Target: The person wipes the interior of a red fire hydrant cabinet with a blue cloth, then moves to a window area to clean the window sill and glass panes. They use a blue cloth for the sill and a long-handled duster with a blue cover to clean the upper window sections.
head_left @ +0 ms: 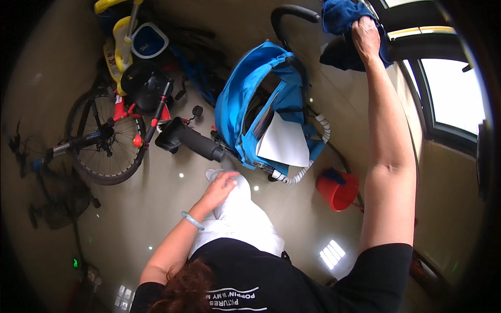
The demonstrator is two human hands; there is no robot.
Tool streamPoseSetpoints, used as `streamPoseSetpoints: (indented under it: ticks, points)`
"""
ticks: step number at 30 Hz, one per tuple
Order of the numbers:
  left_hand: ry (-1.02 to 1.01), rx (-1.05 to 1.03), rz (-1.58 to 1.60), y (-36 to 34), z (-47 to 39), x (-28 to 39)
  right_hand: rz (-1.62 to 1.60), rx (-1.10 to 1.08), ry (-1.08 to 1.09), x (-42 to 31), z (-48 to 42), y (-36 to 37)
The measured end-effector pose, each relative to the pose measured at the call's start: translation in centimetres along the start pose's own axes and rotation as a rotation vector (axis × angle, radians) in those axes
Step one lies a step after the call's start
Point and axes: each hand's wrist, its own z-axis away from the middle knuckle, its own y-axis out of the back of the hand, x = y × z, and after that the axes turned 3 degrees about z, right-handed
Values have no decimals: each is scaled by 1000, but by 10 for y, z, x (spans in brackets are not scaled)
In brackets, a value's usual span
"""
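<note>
My right hand [366,38] grips a dark blue towel [342,17] at the end of my outstretched arm, up by the dark window frame [442,49]. Part of the cloth hangs down beside my wrist, and my fingertips are hidden in its folds. Over my white trousers [242,219], my left hand [222,189] is slightly blurred, its fingers loosely apart and holding nothing. A greenish bangle [192,220] circles the left wrist. Just beyond that hand stands a blue child's stroller [235,105], with a white sheet [285,141] lying in its seat.
To the right of the stroller, a red bucket [337,191] stands on the shiny tiled floor [282,203] with a dark cloth over its rim. Bicycles [105,137], a yellow scooter [122,47] and a blue-and-white basin [150,41] crowd the left. A curved black handle [289,11] rises near the towel.
</note>
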Motion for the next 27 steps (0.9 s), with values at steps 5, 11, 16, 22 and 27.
streamPoseSetpoints:
  ticks: [5,11,16,22,27]
  points:
    - [38,-170,-29,-18,-3,19,136,80,66,-19,5,0]
    - [7,-111,6,5,6,19,-250,191,-61,-32,8,15]
    - [113,248,120,75,21,6,132,136,175,-24,3,30]
    - [37,436,80,121,44,54,59,105,86,-37,14,35]
    - [88,499,141,149,69,31,-443,86,-314,-52,2,51]
